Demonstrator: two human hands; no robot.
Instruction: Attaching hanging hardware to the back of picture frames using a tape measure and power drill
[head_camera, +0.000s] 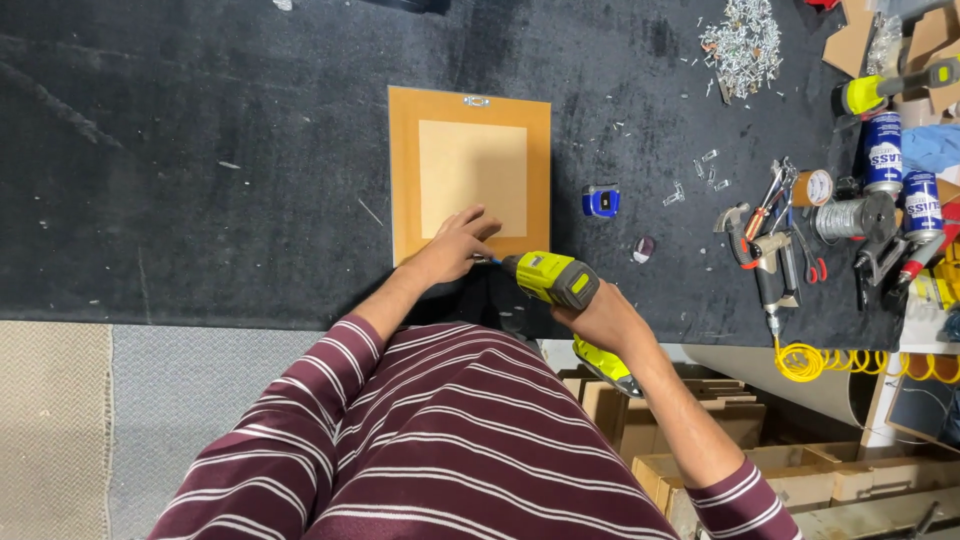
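An orange picture frame (405, 170) lies face down on the black carpeted table, with a pale backing board (472, 175) in its middle and a small metal hanger (477, 100) at its far edge. My left hand (455, 245) rests on the frame's near edge, fingers pinched at the tip of the drill bit. My right hand (600, 315) grips a yellow-green cordless drill (550, 277) that points left at the frame's near edge, beside my left fingers.
A blue tape measure (601, 201) lies just right of the frame. Farther right are a pile of metal fasteners (742, 42), pliers, scissors, wire spool, spray cans (882, 150), a second drill (890, 88) and a yellow coiled hose (850, 362). Cardboard boxes (700, 420) sit below the table edge.
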